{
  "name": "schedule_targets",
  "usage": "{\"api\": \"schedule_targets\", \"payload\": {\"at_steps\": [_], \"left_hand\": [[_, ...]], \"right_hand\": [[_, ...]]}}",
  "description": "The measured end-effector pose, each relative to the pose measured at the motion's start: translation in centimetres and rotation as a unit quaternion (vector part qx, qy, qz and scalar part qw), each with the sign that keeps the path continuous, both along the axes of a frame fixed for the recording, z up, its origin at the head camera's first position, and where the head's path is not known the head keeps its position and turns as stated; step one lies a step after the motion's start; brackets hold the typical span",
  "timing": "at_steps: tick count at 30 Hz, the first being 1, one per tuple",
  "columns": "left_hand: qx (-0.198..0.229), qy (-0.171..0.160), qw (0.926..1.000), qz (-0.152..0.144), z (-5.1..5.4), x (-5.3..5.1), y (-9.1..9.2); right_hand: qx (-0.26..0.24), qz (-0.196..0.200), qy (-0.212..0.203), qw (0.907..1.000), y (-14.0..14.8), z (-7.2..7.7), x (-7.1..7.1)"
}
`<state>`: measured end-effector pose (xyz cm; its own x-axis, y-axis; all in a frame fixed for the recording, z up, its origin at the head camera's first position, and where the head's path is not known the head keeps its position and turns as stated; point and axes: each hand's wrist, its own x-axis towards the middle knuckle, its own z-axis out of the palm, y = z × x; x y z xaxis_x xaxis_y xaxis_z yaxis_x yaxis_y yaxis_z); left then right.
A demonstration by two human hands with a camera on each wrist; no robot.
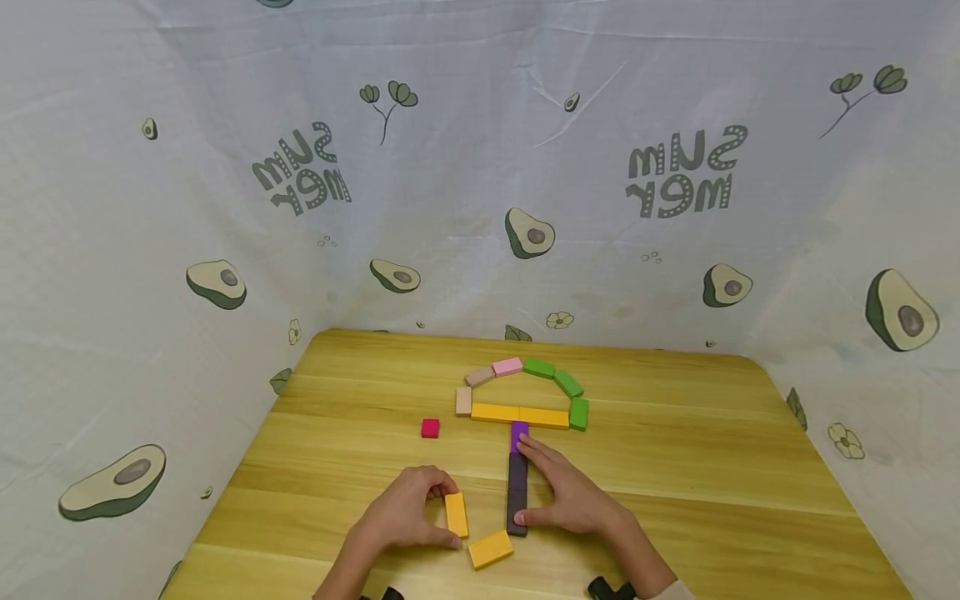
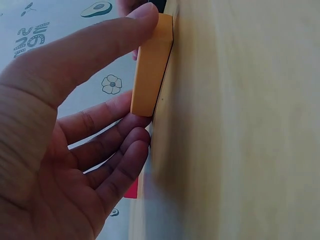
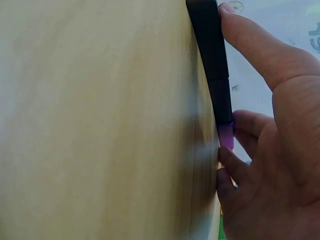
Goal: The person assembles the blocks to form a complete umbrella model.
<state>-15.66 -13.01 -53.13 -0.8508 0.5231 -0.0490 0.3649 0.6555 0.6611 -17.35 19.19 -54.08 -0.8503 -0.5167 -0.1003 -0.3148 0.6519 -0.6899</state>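
My left hand (image 1: 407, 510) holds a yellow block (image 1: 456, 515) lengthwise, thumb at its near end and fingers at its far end. In the left wrist view the thumb lies on one end of this yellow block (image 2: 151, 75). My right hand (image 1: 573, 492) spreads along a straight row of blocks, its thumb touching the near black block (image 1: 516, 515) and a fingertip on the purple block (image 1: 518, 433). In the right wrist view those black blocks (image 3: 212, 45) lie end to end with the purple one. Another yellow block (image 1: 491, 550) lies slanted between the hands.
An arch of green blocks (image 1: 568, 383), a pink block (image 1: 507, 367) and tan blocks (image 1: 463, 402) stands over a line of yellow blocks (image 1: 495, 412). A small red block (image 1: 430, 428) lies to the left. Printed cloth (image 1: 465, 167) surrounds the wooden table (image 1: 675, 433).
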Motion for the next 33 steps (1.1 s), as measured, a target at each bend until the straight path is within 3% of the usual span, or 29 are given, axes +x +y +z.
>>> {"api": "schedule_targets", "payload": {"at_steps": [11,33], "left_hand": [[-0.001,0.006,0.9999,-0.013,0.1,0.2,0.3],[-0.011,0.017,0.9998,-0.005,-0.1,0.6,1.1]], "right_hand": [[-0.001,0.001,0.001,1.0,0.0,0.0,0.0],[0.001,0.002,0.004,1.0,0.0,0.0,0.0]]}}
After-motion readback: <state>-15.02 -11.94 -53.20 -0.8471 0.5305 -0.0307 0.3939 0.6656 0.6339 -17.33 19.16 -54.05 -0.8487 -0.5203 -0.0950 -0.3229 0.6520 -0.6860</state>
